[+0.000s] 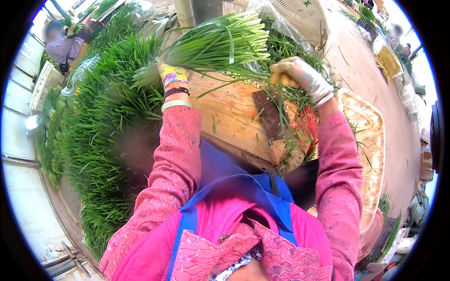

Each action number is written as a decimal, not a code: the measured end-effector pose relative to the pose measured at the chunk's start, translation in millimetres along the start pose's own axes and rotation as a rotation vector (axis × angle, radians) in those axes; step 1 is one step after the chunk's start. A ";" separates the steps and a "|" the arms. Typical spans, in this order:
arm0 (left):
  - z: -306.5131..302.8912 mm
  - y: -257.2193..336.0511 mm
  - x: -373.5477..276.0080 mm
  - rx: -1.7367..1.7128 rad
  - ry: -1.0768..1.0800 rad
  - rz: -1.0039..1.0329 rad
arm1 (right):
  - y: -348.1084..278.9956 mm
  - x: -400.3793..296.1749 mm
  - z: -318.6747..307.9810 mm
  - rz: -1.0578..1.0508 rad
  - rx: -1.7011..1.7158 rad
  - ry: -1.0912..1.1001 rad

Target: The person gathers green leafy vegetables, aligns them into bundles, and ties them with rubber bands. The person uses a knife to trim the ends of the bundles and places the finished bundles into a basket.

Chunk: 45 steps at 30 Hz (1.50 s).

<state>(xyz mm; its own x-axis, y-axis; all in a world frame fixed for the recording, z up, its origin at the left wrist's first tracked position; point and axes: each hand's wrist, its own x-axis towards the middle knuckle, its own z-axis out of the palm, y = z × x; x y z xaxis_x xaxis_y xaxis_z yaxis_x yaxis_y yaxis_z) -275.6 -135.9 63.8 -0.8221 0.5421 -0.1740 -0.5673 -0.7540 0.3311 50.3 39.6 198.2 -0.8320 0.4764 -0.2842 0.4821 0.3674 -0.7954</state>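
My left hand (174, 73), in a yellow flowered glove, holds a thick bundle of green garlic chives (218, 42) from below near its leafy end. The pale cut ends point right. My right hand (299, 75), in a stained whitish glove, is beside the lower stem ends with fingers curled; a thin stalk reaches its fingertips, and whether it is pinched cannot be told. Below the bundle lies a wooden board (228, 116) with loose leaf bits. A dark flat metal piece (270, 114) rests on it, with red ties (309, 123) to its right.
A large mass of upright chives (105, 140) stands along my left. At my right is a pale plastic basket (371, 140). Another crate (299, 17) and a post (207, 10) stand ahead. Loose greens lie around the board. A co-worker (65, 45) sits at the far left; other people are far right.
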 end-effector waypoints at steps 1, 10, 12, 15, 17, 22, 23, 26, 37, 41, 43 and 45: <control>-4.6 1.0 0.9 0.012 -0.003 0.008 | 5.2 -2.9 -14.5 0.133 -0.044 0.090; 8.2 -16.0 -22.4 0.091 0.045 0.024 | -12.7 2.9 24.8 -0.447 -0.508 0.610; -3.1 -19.7 -12.7 0.224 0.068 0.067 | -11.7 16.3 41.5 -0.377 -0.301 0.566; 11.6 -21.2 -19.5 -0.014 0.080 -0.021 | 35.9 49.3 29.5 -0.459 0.177 0.652; 1.2 -7.9 -16.6 0.008 0.114 -0.013 | 23.8 23.2 1.0 -0.215 -0.363 0.759; -6.0 -8.2 -10.0 -0.014 0.076 -0.044 | 63.0 10.1 -3.8 -0.337 -0.674 0.811; -7.0 -6.4 -12.1 -0.005 0.106 -0.023 | 22.5 -1.9 11.5 -0.210 -0.308 0.522; 1.2 -13.6 -20.6 -0.027 0.129 -0.031 | 18.3 14.3 35.8 -0.243 0.127 0.303; 42.6 -12.8 -70.3 0.089 0.253 -0.034 | 80.5 15.2 -18.1 -0.054 -0.756 0.727; 6.9 -10.6 -39.8 0.002 0.097 -0.027 | 24.6 3.0 0.2 -0.288 -0.059 0.415; 14.4 -19.1 -41.7 -0.029 0.069 -0.094 | 19.4 12.4 4.9 -0.272 0.109 0.245; 25.5 -24.1 -51.6 0.005 0.073 -0.093 | 30.1 28.8 10.8 -0.193 0.231 0.095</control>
<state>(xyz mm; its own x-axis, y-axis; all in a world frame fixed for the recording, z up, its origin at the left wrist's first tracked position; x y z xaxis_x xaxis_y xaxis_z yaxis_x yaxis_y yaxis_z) -218.3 -136.3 88.4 -0.7671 0.5815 -0.2710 -0.6415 -0.6995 0.3148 37.9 55.8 160.3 -0.8677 0.4916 -0.0735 0.2332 0.2721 -0.9336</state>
